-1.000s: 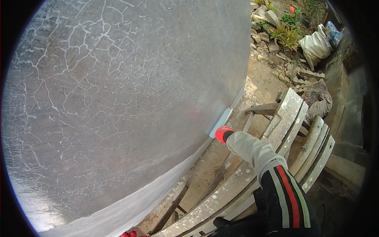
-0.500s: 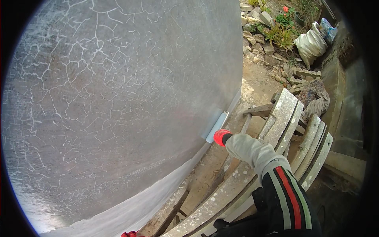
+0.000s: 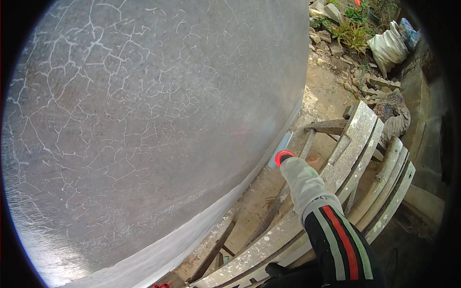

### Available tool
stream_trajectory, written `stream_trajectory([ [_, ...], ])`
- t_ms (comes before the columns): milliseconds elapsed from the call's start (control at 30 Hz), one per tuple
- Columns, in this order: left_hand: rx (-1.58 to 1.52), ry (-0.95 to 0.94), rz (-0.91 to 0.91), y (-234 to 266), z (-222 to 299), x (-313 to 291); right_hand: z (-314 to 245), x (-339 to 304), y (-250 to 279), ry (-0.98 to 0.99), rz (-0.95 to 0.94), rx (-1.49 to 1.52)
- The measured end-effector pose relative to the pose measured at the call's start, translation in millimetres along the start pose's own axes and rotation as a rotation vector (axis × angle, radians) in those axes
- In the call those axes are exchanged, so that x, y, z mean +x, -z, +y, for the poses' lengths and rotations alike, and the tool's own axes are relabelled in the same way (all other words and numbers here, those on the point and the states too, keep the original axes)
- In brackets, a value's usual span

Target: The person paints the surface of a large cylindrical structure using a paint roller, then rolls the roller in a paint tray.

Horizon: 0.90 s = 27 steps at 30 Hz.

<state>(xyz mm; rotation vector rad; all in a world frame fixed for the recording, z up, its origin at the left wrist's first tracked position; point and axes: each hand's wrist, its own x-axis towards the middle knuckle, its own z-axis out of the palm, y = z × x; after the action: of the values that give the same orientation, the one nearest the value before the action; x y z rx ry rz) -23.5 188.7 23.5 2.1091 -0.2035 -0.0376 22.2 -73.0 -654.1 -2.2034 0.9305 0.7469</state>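
My right hand point(image 3: 284, 158), in a red glove with a dark cuff, is closed on a paint roller. The pale blue sleeve of the roller point(image 3: 287, 140) lies by the lower edge of the grey wall point(image 3: 158, 129), partly hidden behind the hand. Whether it touches the wall I cannot tell. My right arm reaches down over the planks in a pale sleeve with a striped black upper part. At the lower edge, only a scrap of a red glove point(image 3: 162, 285) shows, apparently my left hand; its fingers are out of sight.
Rough, paint-spattered scaffold planks point(image 3: 348, 139) curve below my arm, with wooden supports point(image 3: 329, 126) beside them. White branching lines cover the wall. Beyond lie stones point(image 3: 336, 48), green plants point(image 3: 353, 36), a white sack point(image 3: 388, 48) and a crumpled cloth point(image 3: 394, 117).
The roller has moved down from the wall's face to its lower edge, my right hand with it. The view has shifted slightly, and less red shows at the lower edge.
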Motion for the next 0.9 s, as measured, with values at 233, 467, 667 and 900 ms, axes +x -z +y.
stream_trajectory([
  [233, 0.144, 0.032, 0.027, -8, -2, 3, -55, -26, 18, 0.015, -0.008, 0.184],
  [467, 0.009, 0.159, -0.010, -5, -15, 11, -34, -37, 36, 0.004, -0.032, 0.109],
  [667, 0.190, 0.177, 0.005, -8, -16, 14, -27, -32, 25, 0.013, 0.028, 0.188],
  [900, 0.186, 0.223, 0.056, -1, -19, 14, -27, -29, 20, 0.128, -0.044, 0.120],
])
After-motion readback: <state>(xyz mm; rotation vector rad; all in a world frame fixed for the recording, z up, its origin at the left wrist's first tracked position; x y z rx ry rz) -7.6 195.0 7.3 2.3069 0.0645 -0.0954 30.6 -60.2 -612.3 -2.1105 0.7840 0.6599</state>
